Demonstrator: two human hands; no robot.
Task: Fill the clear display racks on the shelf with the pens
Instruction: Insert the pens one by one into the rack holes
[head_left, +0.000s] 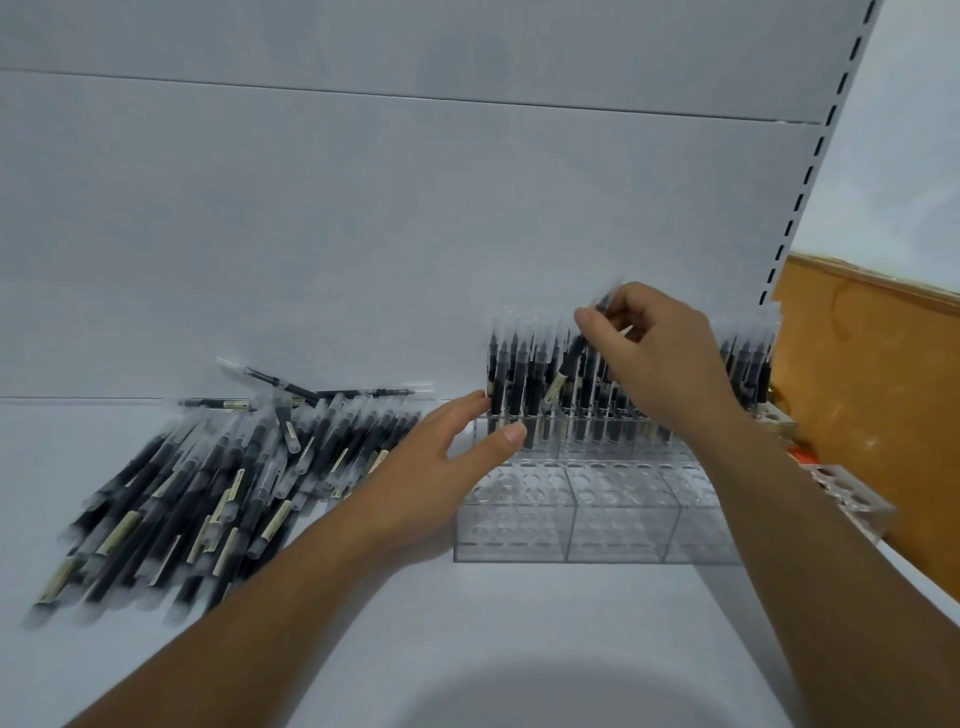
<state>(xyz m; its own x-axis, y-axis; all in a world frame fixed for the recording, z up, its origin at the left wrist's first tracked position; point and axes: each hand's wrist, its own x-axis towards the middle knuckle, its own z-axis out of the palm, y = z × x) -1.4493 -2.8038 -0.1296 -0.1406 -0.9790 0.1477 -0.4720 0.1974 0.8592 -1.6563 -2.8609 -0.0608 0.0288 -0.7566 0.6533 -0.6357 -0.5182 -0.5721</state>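
A clear stepped display rack (597, 514) stands on the white shelf at the right. Its back rows hold several upright black pens (519, 379) with clear caps; its front rows show open holes. My right hand (660, 358) pinches one black pen (569, 358), tilted over the rack's back rows. My left hand (441, 462) rests with straight fingers against the rack's left end, touching the leftmost pens. A loose pile of several black pens (208, 478) lies on the shelf to the left.
The white shelf back panel (415, 234) rises right behind the rack. A slotted upright (810, 171) marks the shelf's right end, with a brown board (872, 395) beyond it. A second clear rack (847, 493) sits at the far right edge.
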